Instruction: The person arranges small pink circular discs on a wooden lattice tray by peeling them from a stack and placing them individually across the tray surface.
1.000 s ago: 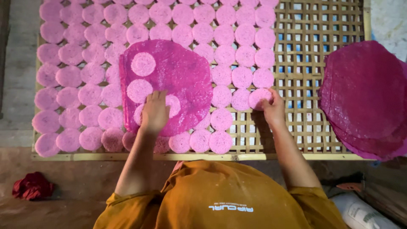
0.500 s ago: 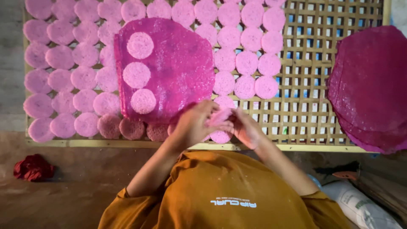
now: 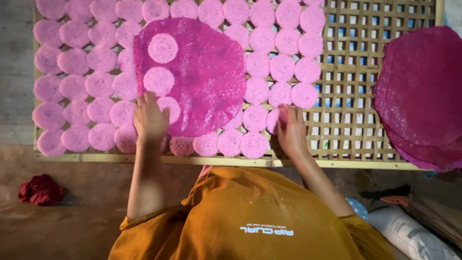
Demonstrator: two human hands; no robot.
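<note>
The big magenta sheet (image 3: 202,72) lies on the bamboo lattice tray (image 3: 365,120), over the rows of small pink discs, and I take it as the landmark; three pale rounds show in it in a line down its left part, and the left hand (image 3: 149,120) lies flat at the sheet's lower left corner, fingers spread and pressing right beside the lowest round (image 3: 169,108), not closed on anything that I can make out.

The right hand (image 3: 290,130) is well off to the sheet's lower right, past its edge, at the end of the disc rows; its fingers are curled on a small pink disc (image 3: 278,118), which sits just above and left of the knuckles, touching the neighbouring discs on the sheet side; bare lattice opens on the far side.

So the sheet lies up and right from the left fingers, with that hand plainly the nearer; the right hand touches only the loose disc.

Farther right of the sheet, a stack of dark magenta sheets (image 3: 423,96) overhangs the tray's end; a red cloth (image 3: 41,188) lies on the floor below left.
</note>
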